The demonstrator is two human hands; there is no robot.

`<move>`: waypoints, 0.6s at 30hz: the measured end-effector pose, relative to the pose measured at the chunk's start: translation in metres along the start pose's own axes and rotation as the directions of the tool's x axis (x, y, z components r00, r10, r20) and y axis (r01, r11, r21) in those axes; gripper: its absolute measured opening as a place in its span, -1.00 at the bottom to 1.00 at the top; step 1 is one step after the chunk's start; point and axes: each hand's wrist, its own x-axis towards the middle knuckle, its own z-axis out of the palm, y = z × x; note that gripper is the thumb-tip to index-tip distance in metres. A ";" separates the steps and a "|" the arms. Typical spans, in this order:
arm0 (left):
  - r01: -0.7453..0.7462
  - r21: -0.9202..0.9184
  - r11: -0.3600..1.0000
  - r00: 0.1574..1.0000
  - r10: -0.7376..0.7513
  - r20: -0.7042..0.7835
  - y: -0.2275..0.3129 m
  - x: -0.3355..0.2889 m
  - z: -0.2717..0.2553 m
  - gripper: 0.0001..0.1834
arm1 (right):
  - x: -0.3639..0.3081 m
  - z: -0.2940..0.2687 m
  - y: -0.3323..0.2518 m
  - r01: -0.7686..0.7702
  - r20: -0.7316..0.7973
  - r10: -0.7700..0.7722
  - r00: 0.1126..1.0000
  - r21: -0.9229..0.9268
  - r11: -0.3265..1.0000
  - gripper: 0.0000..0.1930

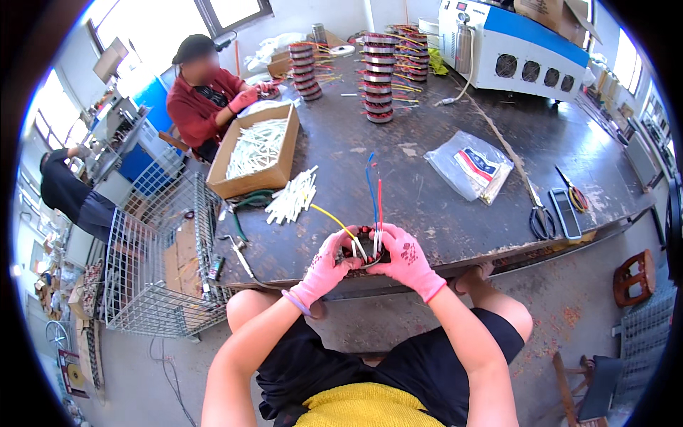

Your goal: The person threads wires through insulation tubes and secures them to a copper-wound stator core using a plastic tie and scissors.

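Note:
Both my hands wear pink gloves and grip a dark round wound coil part (pixel 364 250) at the near edge of the dark worktable (pixel 455 213). My left hand (pixel 328 265) holds its left side; my right hand (pixel 403 258) wraps its right side. Blue, red and yellow wires (pixel 374 197) and white sleeves stick up out of the part between my fingers. A loose pile of white sleeve pieces (pixel 292 196) lies just beyond my left hand.
A cardboard box (pixel 255 154) of white sleeves sits at left, where a person in red (pixel 203 99) works. Stacks of coil parts (pixel 378 78) stand far back beside a white-and-blue machine (pixel 509 48). Plastic bag (pixel 470 166), scissors (pixel 539 212), wire basket (pixel 160 256).

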 end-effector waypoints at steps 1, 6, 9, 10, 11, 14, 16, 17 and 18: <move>-0.087 0.176 0.981 0.995 0.095 -0.036 -0.006 -0.002 -0.008 -0.28 | 0.000 0.006 -0.004 -0.009 -0.003 0.009 1.000 0.021 1.000 -0.27; 0.309 -0.044 0.950 0.938 -0.297 0.178 0.004 0.009 -0.042 -0.29 | -0.007 0.038 -0.027 -0.109 -0.175 0.089 0.981 -0.107 0.988 -0.29; 0.425 0.044 0.904 0.851 -0.415 0.320 0.013 0.031 -0.052 -0.25 | -0.007 0.040 -0.028 -0.142 -0.144 0.136 0.980 -0.030 0.989 -0.29; 0.408 0.097 0.908 0.836 -0.414 0.360 0.009 0.036 -0.058 -0.24 | -0.006 0.043 -0.029 -0.126 -0.168 0.122 0.978 -0.013 0.992 -0.30; 0.395 0.140 0.908 0.817 -0.417 0.397 0.003 0.039 -0.061 -0.22 | -0.006 0.047 -0.030 -0.139 -0.162 0.136 0.977 -0.011 0.990 -0.30; 0.222 0.496 0.840 0.735 -0.478 0.481 0.012 0.077 -0.053 -0.18 | -0.007 0.042 -0.027 -0.187 -0.177 0.180 0.968 -0.023 0.982 -0.30; 0.221 0.507 0.833 0.651 -0.513 0.560 0.014 0.090 -0.054 -0.17 | -0.010 0.044 -0.033 -0.186 -0.187 0.174 0.967 -0.048 0.981 -0.30; 0.218 0.507 0.834 0.616 -0.520 0.591 0.015 0.094 -0.054 -0.17 | -0.011 0.043 -0.036 -0.187 -0.186 0.173 0.967 -0.060 0.981 -0.30; 0.194 0.528 0.827 0.606 -0.524 0.598 0.013 0.098 -0.055 -0.17 | -0.013 0.037 -0.032 -0.165 -0.126 0.161 0.979 -0.015 0.986 -0.27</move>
